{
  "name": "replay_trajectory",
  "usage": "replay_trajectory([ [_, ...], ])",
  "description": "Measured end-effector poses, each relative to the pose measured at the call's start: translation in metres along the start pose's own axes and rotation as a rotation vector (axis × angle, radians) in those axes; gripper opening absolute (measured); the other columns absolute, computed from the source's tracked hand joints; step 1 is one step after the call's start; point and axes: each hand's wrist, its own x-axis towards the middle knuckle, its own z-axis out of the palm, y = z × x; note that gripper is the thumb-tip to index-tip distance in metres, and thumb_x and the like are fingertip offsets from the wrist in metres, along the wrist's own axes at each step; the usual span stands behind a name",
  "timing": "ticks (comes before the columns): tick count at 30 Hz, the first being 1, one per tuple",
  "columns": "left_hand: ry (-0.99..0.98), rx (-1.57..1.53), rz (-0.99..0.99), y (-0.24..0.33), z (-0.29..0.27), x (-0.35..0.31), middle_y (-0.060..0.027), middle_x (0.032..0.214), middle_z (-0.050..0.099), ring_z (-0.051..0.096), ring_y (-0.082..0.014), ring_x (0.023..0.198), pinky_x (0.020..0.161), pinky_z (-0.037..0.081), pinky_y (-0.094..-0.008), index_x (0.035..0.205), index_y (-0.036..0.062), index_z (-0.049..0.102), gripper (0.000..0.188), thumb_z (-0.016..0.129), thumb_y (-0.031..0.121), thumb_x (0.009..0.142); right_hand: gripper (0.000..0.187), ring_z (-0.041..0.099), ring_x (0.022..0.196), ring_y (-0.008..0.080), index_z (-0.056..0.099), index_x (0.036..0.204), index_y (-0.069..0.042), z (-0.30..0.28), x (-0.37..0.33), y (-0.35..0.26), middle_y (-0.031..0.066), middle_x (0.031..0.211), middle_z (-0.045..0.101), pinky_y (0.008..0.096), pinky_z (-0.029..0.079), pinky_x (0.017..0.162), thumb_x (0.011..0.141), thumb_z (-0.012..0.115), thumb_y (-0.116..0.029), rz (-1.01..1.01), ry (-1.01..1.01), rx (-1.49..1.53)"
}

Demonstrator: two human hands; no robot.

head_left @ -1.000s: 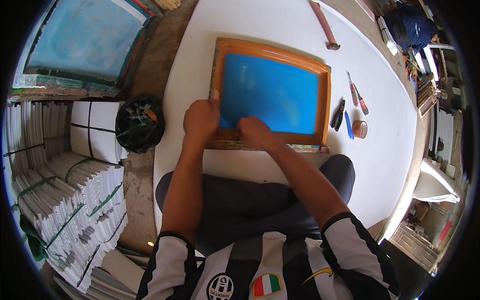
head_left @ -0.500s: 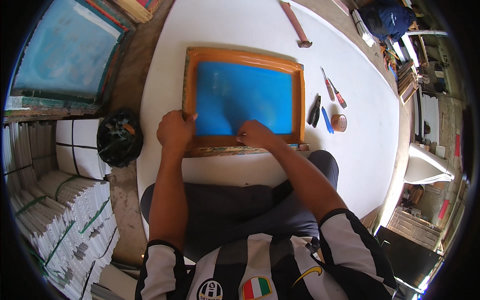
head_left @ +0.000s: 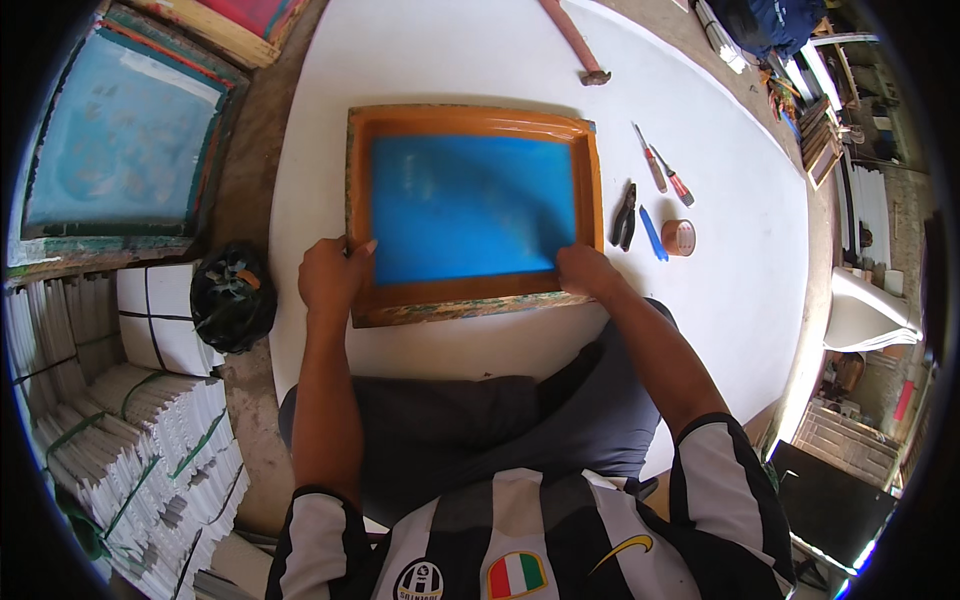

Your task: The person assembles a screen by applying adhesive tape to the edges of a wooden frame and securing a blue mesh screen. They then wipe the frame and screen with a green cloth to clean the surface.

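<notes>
A wooden screen-printing frame (head_left: 470,116) with orange-brown inner sides and a taut blue mesh (head_left: 470,200) lies before me, slightly tilted. My left hand (head_left: 332,275) is closed around its left side near the lower corner, thumb over the rim. At the lower right corner, my right hand (head_left: 588,271) grips the frame, its fingers curled and partly hidden. Right of the frame lie black-handled pliers (head_left: 625,216), a blue slim tool (head_left: 653,234), a roll of brown tape (head_left: 679,238) and two screwdrivers (head_left: 677,184). A hammer (head_left: 578,45) rests farther back.
Everything sits on a large white board (head_left: 720,320), with my crossed legs at its near edge. At left are another blue-meshed frame (head_left: 120,140), a black plastic bag (head_left: 233,297) and strapped stacks of white sheets (head_left: 150,430). A rolled white sheet (head_left: 868,312) stands far right.
My right hand has slid right along the near side to the lower right corner. The frame has shifted slightly left and turned a little, with my left hand still on its left side.
</notes>
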Motion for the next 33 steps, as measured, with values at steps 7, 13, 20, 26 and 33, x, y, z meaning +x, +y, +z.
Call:
replay_trajectory([
  [7,0.022,-0.065,0.044,-0.005,0.005,0.002,-0.0179,0.077,0.072,0.074,-0.0361,0.078,0.074,0.056,-0.0457,0.104,0.0042,0.080,0.051,0.076,0.052,0.087,0.019,0.070,0.097,0.0452,0.074,0.093,0.003,0.000,0.015,-0.061,0.0254,0.094,0.073,0.0517,0.058,0.084,0.086,0.069,-0.014,-0.207,0.000,0.178],
  [13,0.019,-0.062,0.054,-0.012,0.010,0.006,-0.0182,0.078,0.073,0.074,-0.0355,0.080,0.076,0.057,-0.0452,0.107,0.0054,0.080,0.049,0.074,0.050,0.089,0.018,0.068,0.085,0.0469,0.073,0.084,0.002,-0.004,0.035,-0.170,0.0267,0.085,0.070,0.0529,0.054,0.078,0.089,0.070,-0.015,-0.332,0.093,0.308],
  [20,0.063,-0.031,0.094,-0.018,0.018,0.012,-0.0192,0.079,0.073,0.073,-0.0388,0.081,0.076,0.057,-0.0467,0.103,0.0041,0.079,0.047,0.069,0.049,0.093,0.019,0.072,0.085,0.0438,0.074,0.087,0.003,-0.009,0.051,-0.252,0.0273,0.088,0.072,0.0503,0.059,0.080,0.080,0.073,-0.014,-0.448,0.163,0.396],
  [26,-0.017,-0.031,0.047,-0.010,0.007,0.009,-0.0214,0.092,0.074,0.073,-0.0395,0.091,0.080,0.057,-0.0482,0.097,0.0029,0.078,0.045,0.069,0.047,0.094,0.015,0.071,0.087,0.0425,0.075,0.088,0.000,-0.010,0.037,-0.256,0.0240,0.086,0.072,0.0511,0.056,0.079,0.079,0.071,-0.011,-0.464,0.155,0.531],
  [33,0.038,-0.052,0.064,-0.007,0.003,0.004,-0.0200,0.079,0.072,0.073,-0.0387,0.080,0.074,0.056,-0.0473,0.098,0.0017,0.079,0.047,0.071,0.048,0.093,0.019,0.070,0.091,0.0440,0.075,0.087,0.001,-0.001,0.032,-0.202,0.0247,0.090,0.072,0.0506,0.055,0.083,0.091,0.068,-0.017,-0.301,0.227,0.525],
])
